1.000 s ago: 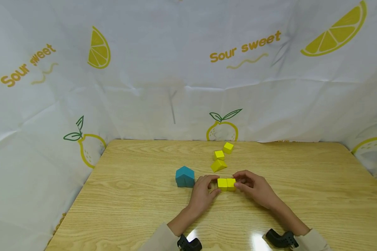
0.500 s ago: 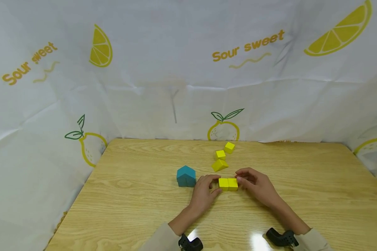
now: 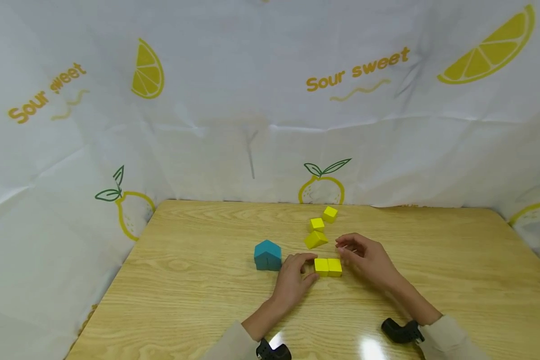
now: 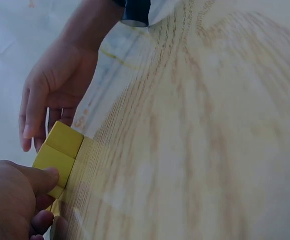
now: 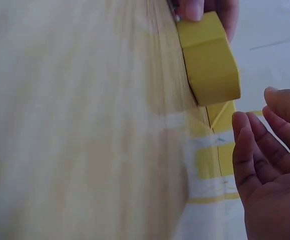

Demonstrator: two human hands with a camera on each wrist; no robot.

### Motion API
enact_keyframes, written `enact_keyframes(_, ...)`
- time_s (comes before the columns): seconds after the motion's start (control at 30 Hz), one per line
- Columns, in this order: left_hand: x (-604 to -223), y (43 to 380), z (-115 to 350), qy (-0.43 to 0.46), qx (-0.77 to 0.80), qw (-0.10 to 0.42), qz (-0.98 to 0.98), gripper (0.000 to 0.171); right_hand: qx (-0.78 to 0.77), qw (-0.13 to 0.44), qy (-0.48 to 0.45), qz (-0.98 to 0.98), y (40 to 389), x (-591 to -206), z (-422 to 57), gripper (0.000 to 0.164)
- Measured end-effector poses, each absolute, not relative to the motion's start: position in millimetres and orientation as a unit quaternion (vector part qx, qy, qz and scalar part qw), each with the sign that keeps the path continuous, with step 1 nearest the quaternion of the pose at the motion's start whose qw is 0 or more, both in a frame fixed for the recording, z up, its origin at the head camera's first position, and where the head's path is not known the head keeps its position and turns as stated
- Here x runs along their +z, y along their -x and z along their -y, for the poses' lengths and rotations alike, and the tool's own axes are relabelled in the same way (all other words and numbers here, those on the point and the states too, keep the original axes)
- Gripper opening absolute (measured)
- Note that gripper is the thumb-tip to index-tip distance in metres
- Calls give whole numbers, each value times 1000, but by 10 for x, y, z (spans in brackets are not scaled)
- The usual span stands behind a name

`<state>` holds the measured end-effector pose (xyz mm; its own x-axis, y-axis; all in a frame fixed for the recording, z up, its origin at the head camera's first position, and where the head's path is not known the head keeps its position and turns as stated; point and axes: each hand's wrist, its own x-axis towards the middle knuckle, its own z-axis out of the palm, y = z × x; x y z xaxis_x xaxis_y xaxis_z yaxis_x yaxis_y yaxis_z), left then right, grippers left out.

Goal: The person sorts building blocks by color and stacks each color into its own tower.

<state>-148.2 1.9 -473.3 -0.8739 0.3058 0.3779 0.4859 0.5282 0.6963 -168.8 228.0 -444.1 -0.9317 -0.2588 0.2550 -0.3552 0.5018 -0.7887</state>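
Two yellow blocks stand side by side, faces together, on the table: a left block [image 3: 321, 268] and a right block [image 3: 335, 268]. My left hand [image 3: 292, 280] holds the left one, thumb at its near side and fingers behind; in the left wrist view the thumb [image 4: 48, 176] lies on its face. Off the right end, my right hand [image 3: 371, 261] hovers with fingers loosely bent. The right wrist view shows a gap between these fingertips [image 5: 240, 120] and the blocks. Just left of my left hand stands a blue house-shaped block piece [image 3: 267, 256].
Behind the pair lies a yellow triangular block [image 3: 316, 240]. Beyond it sit a small yellow block [image 3: 317, 224] and another yellow block [image 3: 330, 214] near the back edge. A white lemon-print cloth [image 3: 216, 165] hangs around the wooden table [image 3: 189, 300].
My right hand has let go of the right yellow block and drawn back, away from it. The left hand keeps its hold. The two blocks stay together.
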Motion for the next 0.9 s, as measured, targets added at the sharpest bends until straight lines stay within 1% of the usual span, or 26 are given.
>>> enact_keyframes(0.23,-4738,1484,-21,228,-429,103,868,37,417,60,-197,885,1886,-4357,-2208,27)
enact_keyframes(0.53,-4745,1489,-23,226,-426,99,870,37,415,69,-224,879,2116,-4328,-2108,32)
enact_keyframes(0.7,-4745,1487,-20,225,-431,95,869,37,410,63,-228,881,2213,-4316,-2065,37)
enact_keyframes(0.9,-4758,1487,-23,227,-427,100,869,37,398,52,-240,884,2264,-4347,-2024,39)
